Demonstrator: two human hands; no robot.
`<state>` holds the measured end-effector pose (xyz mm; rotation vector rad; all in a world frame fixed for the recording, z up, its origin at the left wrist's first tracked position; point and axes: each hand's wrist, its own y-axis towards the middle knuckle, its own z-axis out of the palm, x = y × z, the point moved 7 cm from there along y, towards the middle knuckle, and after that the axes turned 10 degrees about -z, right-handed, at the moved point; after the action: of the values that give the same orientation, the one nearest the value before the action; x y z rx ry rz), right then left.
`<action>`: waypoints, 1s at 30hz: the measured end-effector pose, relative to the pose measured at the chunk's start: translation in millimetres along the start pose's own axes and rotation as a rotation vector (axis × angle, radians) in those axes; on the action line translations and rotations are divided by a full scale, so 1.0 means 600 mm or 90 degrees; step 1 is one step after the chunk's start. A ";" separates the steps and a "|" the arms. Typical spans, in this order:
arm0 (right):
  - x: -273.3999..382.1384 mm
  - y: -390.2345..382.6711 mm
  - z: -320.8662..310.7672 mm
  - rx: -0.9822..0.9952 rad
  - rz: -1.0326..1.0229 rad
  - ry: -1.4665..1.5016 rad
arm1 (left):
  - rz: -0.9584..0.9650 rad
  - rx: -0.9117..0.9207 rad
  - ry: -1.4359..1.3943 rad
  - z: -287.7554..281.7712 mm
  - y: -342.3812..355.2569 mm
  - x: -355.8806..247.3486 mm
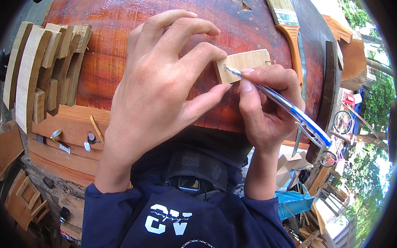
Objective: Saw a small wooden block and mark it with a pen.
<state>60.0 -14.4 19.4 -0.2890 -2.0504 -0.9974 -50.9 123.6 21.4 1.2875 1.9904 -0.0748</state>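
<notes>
A small pale wood block [248,64] is above the reddish-brown varnished tabletop [202,15]. My left hand [158,76] grips its left end between thumb and index finger, the other fingers curled loosely in the air. My right hand [271,100] holds a ballpoint pen [295,112] with a clear and blue barrel. The pen slants down to the right, and its tip meets the block's upper face near the left end, by a small dark mark. A thin nail-like piece [270,62] shows at the block's right end.
A paintbrush [290,33] with an orange handle lies at the far right beside a long thin metal strip [302,53]. Curved wood pieces [32,74] are stacked on the left. Near the front left edge are a tape roll [56,134] and small items on planks [70,161].
</notes>
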 end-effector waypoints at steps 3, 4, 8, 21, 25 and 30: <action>0.007 0.007 0.003 0.017 -0.056 -0.053 | 0.001 -0.002 -0.004 0.001 0.000 0.002; 0.010 0.006 0.003 0.017 -0.055 -0.053 | 0.003 -0.004 -0.005 0.001 0.000 0.002; 0.002 0.002 0.001 0.007 0.007 -0.016 | 0.002 -0.001 0.008 0.000 -0.001 0.000; 0.002 0.003 -0.002 0.001 0.008 -0.026 | 0.004 0.001 0.002 0.001 0.000 0.001; 0.002 0.002 -0.003 0.003 -0.003 -0.009 | 0.006 0.003 0.004 0.000 0.000 0.000; 0.003 0.002 -0.002 0.000 0.015 -0.017 | 0.006 -0.001 0.003 0.001 -0.001 0.001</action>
<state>60.3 -15.0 22.0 -0.3266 -2.0673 -0.9840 -51.4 123.7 20.3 1.2980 1.9871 -0.0665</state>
